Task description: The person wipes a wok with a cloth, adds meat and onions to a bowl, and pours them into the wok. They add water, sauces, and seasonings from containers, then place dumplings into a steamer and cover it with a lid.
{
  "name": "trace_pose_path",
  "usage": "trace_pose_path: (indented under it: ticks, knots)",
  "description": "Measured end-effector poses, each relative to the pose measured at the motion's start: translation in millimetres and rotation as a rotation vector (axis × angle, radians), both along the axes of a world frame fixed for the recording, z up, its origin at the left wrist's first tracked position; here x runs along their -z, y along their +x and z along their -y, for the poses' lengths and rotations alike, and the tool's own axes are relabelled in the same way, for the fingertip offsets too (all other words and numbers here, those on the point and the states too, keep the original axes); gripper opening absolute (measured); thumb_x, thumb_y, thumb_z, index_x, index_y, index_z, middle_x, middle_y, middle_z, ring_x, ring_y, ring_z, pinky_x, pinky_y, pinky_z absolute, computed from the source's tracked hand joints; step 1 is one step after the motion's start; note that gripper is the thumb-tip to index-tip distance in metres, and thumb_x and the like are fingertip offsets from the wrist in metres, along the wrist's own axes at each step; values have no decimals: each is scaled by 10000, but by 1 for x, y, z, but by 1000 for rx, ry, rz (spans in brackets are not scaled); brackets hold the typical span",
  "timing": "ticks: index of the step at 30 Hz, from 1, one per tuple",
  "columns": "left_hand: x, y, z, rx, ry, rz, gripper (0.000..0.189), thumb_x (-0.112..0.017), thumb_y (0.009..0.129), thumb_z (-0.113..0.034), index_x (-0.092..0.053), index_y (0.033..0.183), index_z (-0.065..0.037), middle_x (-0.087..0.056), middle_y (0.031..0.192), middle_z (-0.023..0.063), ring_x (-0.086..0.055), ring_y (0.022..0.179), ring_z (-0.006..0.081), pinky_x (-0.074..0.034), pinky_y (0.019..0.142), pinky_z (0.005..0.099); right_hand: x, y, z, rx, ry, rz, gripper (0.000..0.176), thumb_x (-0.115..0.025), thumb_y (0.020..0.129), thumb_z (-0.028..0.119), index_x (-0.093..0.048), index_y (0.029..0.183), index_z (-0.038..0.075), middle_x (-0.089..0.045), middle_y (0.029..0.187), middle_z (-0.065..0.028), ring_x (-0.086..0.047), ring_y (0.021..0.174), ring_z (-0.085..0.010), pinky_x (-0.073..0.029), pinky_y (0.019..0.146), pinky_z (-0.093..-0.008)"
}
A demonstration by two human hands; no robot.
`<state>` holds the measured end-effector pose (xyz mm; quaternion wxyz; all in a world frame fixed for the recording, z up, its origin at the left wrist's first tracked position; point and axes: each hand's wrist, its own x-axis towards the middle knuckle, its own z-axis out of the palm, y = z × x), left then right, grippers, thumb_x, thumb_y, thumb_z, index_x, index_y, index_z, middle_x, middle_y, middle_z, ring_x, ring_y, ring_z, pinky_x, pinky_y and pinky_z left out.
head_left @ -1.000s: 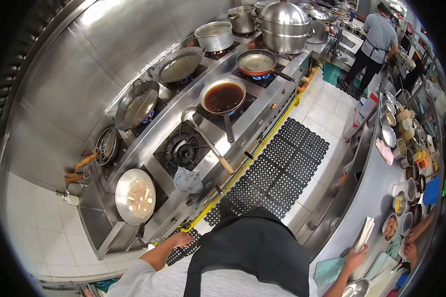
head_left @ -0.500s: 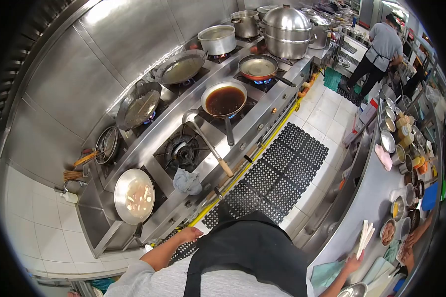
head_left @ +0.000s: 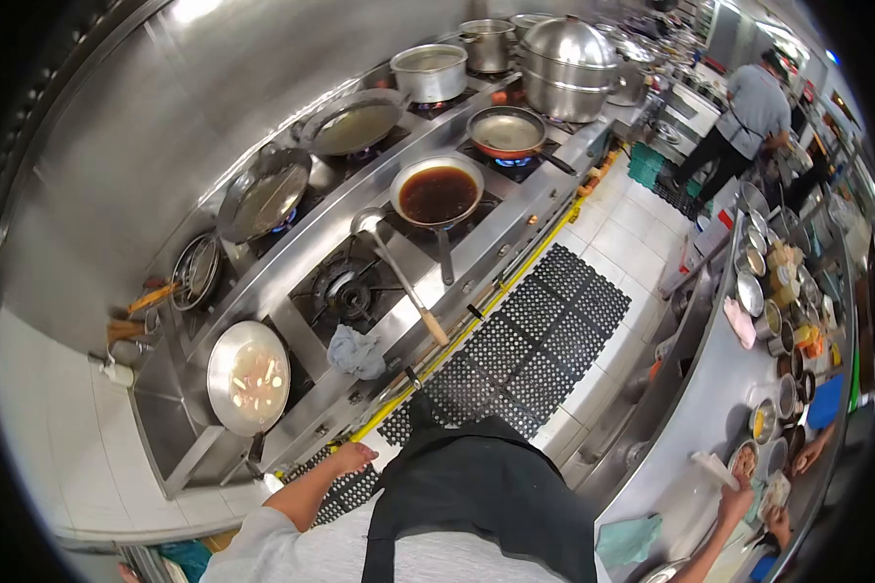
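My right hand (head_left: pixel 736 498) is at the right-hand counter, fingers bent at a bowl of pinkish food (head_left: pixel 745 459). A long white strip-like thing (head_left: pixel 715 470), two-pronged in the earlier frame, sticks out from its fingers; its kind does not show clearly. My left hand (head_left: pixel 355 457) hangs at my waist in front of the stove edge, fingers curled in with nothing visible in them. Left of it, a pan of pale sauce with light pieces (head_left: pixel 248 379) rests at the stove's near end. A grey-blue cloth (head_left: pixel 356 352) and a wooden-handled ladle (head_left: pixel 399 277) lie on the stove.
A pan of brown liquid (head_left: pixel 440 196) and a red pan (head_left: pixel 507 132) sit on burners, flames showing. Behind stand woks and a large steamer (head_left: pixel 568 70). Another person's hand (head_left: pixel 778 525) is close to mine. Farther off stands a co-worker (head_left: pixel 749 112). Black mats (head_left: pixel 515 360) cover the floor.
My right hand has moved forward along the counter to the bowl of pinkish food, and the white thing now points left. My left hand has shifted slightly left in view.
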<state>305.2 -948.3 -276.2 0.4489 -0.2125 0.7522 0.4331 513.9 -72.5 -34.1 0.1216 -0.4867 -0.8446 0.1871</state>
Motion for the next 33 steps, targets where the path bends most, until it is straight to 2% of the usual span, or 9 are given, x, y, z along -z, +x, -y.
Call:
trace_pose_path:
  ticks: [5,9,12,15,17,20,22,24,33]
  knots:
    - [6,28,-11,-102,1,-81,421,-729,922,-412,-731,1003,2,-679,800,47,-637,652,160,-556,652,318,-60,-95,17,-179,-65,68,376,-658,609,-23,-727,978,-33,-719,820,-170,-692,805,-276,-536,808,-368]
    - [20,69,-4,-178,-4,-40,419,-701,933,-407,-729,1023,1,-704,823,86,-668,656,193,-568,659,340,-146,-231,137,-752,195,14,342,-701,658,-17,-722,1000,-25,-716,875,-120,-666,808,-200,-528,773,-326]
    - [86,125,30,4,60,-329,406,-659,957,-395,-721,1044,-2,-686,799,76,-664,654,201,-568,635,367,-208,-339,249,-849,-155,27,328,-694,705,-34,-714,1032,-28,-699,941,-118,-645,836,-182,-512,760,-302]
    - [-7,130,16,-461,-100,178,346,-681,942,-327,-704,1139,-43,-666,828,67,-660,708,188,-564,623,371,-238,-433,351,-1186,-76,-82,342,-689,736,-47,-715,1075,-9,-686,962,-124,-645,836,-199,-506,770,-298]
    - [62,192,44,-369,46,-62,355,-675,939,-334,-684,1156,-53,-672,920,74,-660,764,189,-532,610,360,-255,-485,431,-1385,25,-194,358,-715,748,-32,-716,1104,5,-700,998,-138,-675,884,-223,-522,815,-305]
    - [91,223,42,-497,-77,-100,368,-666,954,-362,-677,1178,-71,-677,994,72,-669,805,218,-504,619,380,-252,-573,543,-1573,71,-400,378,-734,764,-10,-720,1140,21,-715,1092,-173,-706,1007,-295,-538,891,-358]
    - [47,210,24,-1008,-25,314,371,-677,955,-373,-674,1210,-103,-685,1035,64,-682,849,242,-490,639,395,-244,-632,621,-1632,110,-478,384,-737,776,8,-725,1157,52,-713,1124,-185,-702,1049,-336,-540,913,-390]
    - [80,238,19,-1139,122,341,357,-658,987,-395,-674,1198,-108,-705,1058,68,-699,810,245,-482,643,403,-229,-690,698,-1666,142,-511,392,-743,780,43,-728,1170,81,-706,1133,-196,-690,1058,-366,-538,919,-408]
    - [31,247,-13,-1247,174,348,307,-588,1029,-329,-625,1257,-127,-707,1075,58,-730,836,204,-503,642,332,-115,-863,952,-1625,136,-442,355,-700,787,112,-765,1134,153,-746,1014,-198,-707,1015,-376,-557,906,-434]
